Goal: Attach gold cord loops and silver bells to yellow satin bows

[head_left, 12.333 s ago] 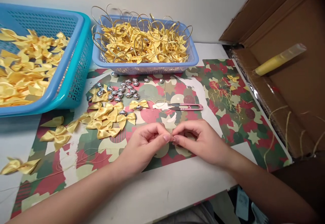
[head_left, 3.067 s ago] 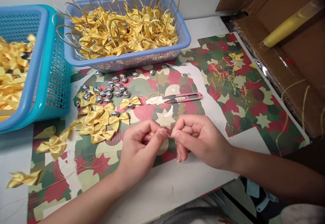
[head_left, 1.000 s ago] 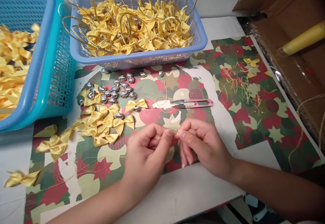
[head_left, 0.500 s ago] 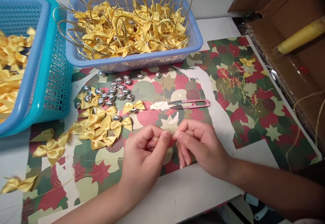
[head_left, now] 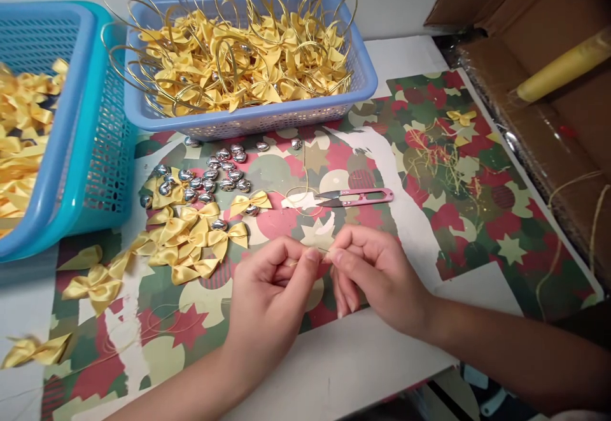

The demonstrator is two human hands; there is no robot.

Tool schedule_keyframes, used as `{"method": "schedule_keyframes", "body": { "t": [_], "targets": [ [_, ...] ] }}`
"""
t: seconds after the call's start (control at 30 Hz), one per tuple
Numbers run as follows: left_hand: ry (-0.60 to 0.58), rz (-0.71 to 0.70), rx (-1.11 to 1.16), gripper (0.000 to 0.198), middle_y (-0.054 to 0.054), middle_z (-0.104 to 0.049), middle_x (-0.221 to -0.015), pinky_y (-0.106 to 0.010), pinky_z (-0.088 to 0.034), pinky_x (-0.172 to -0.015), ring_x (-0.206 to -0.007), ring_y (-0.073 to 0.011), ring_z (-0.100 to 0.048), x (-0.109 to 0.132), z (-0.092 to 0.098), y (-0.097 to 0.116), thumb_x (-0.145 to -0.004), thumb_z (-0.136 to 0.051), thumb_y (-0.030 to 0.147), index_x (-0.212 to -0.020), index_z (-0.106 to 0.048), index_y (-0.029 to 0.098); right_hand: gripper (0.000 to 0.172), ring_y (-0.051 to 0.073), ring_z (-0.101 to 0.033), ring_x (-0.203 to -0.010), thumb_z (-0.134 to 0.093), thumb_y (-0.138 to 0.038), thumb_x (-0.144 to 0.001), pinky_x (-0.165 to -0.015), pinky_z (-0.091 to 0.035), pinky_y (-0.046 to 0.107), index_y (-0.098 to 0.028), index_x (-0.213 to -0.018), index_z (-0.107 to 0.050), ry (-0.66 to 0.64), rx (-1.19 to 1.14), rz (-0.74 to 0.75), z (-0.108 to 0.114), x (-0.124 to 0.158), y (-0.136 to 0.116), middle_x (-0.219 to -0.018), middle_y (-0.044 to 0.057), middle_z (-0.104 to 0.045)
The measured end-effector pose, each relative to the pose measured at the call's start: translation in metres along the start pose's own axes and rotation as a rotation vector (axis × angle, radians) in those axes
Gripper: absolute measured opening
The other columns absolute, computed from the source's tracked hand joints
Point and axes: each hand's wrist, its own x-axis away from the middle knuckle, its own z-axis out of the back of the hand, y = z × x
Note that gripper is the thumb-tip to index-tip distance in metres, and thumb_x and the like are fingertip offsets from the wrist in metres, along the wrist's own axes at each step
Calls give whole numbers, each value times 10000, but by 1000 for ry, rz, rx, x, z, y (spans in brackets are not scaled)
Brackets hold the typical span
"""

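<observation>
My left hand (head_left: pixel 272 297) pinches a thin yellow thread (head_left: pixel 324 251) between thumb and forefinger. Opposite it, my right hand (head_left: pixel 375 278) pinches the same short stretch, its other fingers curled below. Whether a needle is among the fingers is too fine to make out. Beyond my hands lie pink-handled thread snips (head_left: pixel 358 197), blades pointing left. A yellow bow with a silver bell (head_left: pixel 251 204) sits left of the snips, with loose thread (head_left: pixel 305 172) trailing near it. More yellow satin bows (head_left: pixel 186 239) are heaped to the left, below a cluster of silver bells (head_left: pixel 210 174).
A blue basket (head_left: pixel 258 110) at the back holds bows with gold hoops standing up. Stacked blue and teal baskets (head_left: pixel 102 179) with more bows stand at left. Thread scraps (head_left: pixel 439 156) lie on the patterned paper at right, beside a cardboard box (head_left: pixel 506 96) and yellow roll (head_left: pixel 563 67).
The view has shifted slightly, so the baskets appear a little lower. Both hands keep their pinch on the thread with almost no movement.
</observation>
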Motion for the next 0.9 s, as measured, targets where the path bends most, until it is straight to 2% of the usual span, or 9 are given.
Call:
{"method": "schedule_keyframes", "body": {
  "t": [0.37,0.67,0.9],
  "targets": [
    [5,8,-13,283,82,-336,-437,-141,-199,-359,-394,-47,-245,-2,-1,0,-817,-599,268,-569,-496,178,223,79,-550,-387,-528,-242,-916,-451,-471,191,-194,-700,-502,-9,10,3,1,0,0,-414,-90,-524],
    [31,0,-39,279,78,-343,-426,-143,-238,-363,-394,-53,-275,0,-1,0,-811,-607,273,-567,-515,175,216,78,-542,-383,-532,-238,-905,-445,-475,194,-196,-696,-497,-10,12,4,-1,0,1,-418,-89,-523],
    [11,26,-6,268,74,-356,-441,-140,-206,-365,-402,-46,-245,-2,0,1,-803,-616,283,-577,-534,166,218,80,-544,-382,-531,-237,-904,-450,-478,197,-199,-692,-495,-6,22,1,0,1,-1,-409,-92,-517]
  ]
}}
